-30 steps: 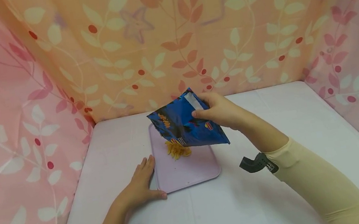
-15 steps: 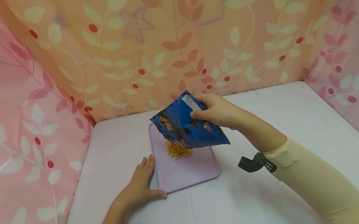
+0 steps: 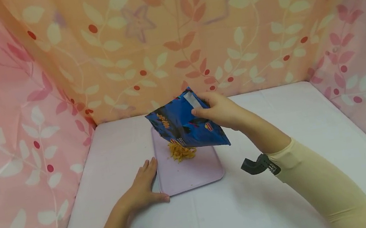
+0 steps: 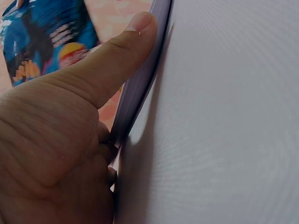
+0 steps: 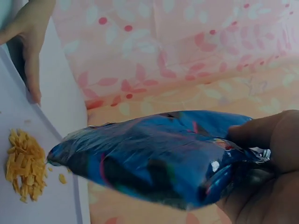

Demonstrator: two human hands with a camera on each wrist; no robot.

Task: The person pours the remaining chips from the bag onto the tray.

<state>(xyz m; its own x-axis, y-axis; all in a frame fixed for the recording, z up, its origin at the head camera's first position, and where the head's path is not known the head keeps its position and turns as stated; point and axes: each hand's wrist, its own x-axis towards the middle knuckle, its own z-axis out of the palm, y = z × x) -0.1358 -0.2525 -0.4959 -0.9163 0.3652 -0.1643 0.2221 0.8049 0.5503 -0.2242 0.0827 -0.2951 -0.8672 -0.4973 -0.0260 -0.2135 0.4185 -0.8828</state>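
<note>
My right hand [image 3: 221, 111] grips a blue snack bag [image 3: 184, 125] by its right side, thumb on the printed face. The bag is tilted above a pale purple tray [image 3: 192, 175], its lower left corner over a heap of yellow chip sticks [image 3: 182, 152]. In the right wrist view the bag [image 5: 140, 158] slants down toward the chip sticks [image 5: 27, 165] and some loose crumbs. My left hand [image 3: 141, 189] rests spread at the tray's near left corner. Its thumb [image 4: 126, 46] touches the tray's edge in the left wrist view. What is inside the bag is hidden.
The tray lies on a white-covered table [image 3: 260, 205]. A leaf-patterned curtain [image 3: 193, 41] stands behind, with pink patterned cloth [image 3: 21, 126] at the sides. Black wrist cameras [image 3: 259, 165] stick out from both sleeves.
The bag and right hand dipped slightly, then rose a little and shifted left. A bit more of the chip heap shows. The left hand has stayed put against the tray.
</note>
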